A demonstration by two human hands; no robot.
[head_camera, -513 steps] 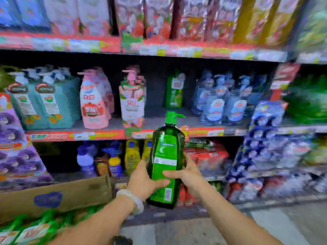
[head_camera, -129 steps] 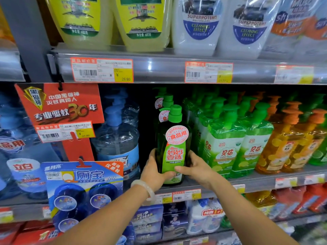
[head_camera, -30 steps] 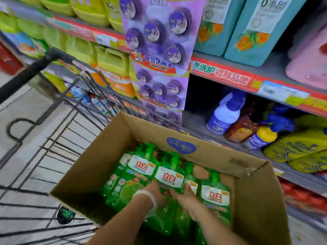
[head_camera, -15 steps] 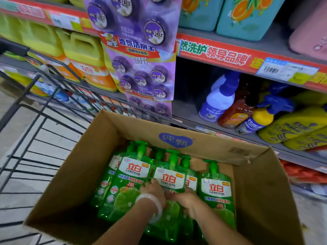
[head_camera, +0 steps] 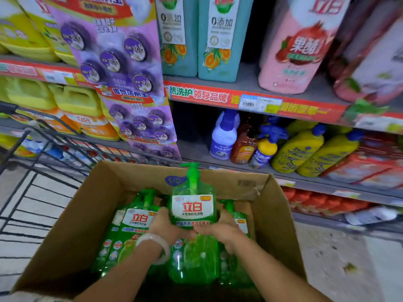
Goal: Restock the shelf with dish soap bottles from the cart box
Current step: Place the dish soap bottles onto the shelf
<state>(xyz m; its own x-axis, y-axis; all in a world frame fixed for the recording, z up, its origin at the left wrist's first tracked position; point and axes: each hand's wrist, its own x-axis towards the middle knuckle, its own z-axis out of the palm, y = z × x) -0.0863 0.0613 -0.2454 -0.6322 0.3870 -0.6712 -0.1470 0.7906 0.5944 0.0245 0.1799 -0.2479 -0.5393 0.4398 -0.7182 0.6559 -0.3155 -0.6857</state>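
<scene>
A green dish soap bottle (head_camera: pixel 193 205) with a pump top and a white label is raised partly out of the cardboard box (head_camera: pixel 72 216), above the others. My left hand (head_camera: pixel 168 225), with a pale bracelet at the wrist, grips its left side. My right hand (head_camera: pixel 220 229) grips its right side. Several more green soap bottles (head_camera: pixel 135 223) stand in the box to the left and right of it. The box sits in the wire cart (head_camera: pixel 32 171).
Right of the cart, shelves run along the aisle. The lower shelf (head_camera: pixel 196 153) holds white, brown and yellow cleaner bottles (head_camera: pixel 298 149). Teal and pink bottles (head_camera: pixel 216 40) stand on the shelf above. Purple hanging packs (head_camera: pixel 122 68) and yellow jugs (head_camera: pixel 76 105) are at left.
Both hands have closed on one green bottle and lifted it up out of the row in the box. The view has tilted up toward the shelves.
</scene>
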